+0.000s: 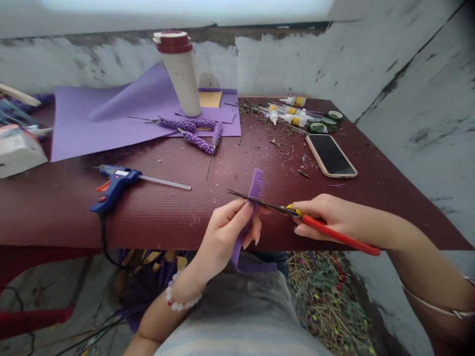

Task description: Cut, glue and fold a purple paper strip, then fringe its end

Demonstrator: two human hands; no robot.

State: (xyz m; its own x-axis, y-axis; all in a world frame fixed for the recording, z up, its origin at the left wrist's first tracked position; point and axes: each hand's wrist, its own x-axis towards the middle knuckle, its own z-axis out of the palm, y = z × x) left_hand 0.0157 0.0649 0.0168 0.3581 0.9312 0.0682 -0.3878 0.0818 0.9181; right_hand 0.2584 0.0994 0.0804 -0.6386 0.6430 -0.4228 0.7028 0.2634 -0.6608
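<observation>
A purple strip (256,184) with a fringe of fine cuts along its upper end is pinched in my left hand (226,228). Its uncut tail hangs down over the table's front edge toward my lap. My right hand (321,217) is closed on scissors (276,205), which have long thin dark blades and red and yellow handles. The blades lie across the strip just above my left fingertips. Part of the right fingers is hidden behind the scissors' handles.
On the dark red table (178,217) are a blue glue gun (118,188), purple sheets (92,128), a lidded cup (181,74), purple fringed stems (200,141), small bottles (297,120), green tape rolls (318,128), scattered clippings and a phone (331,155). A white box (20,151) stands far left.
</observation>
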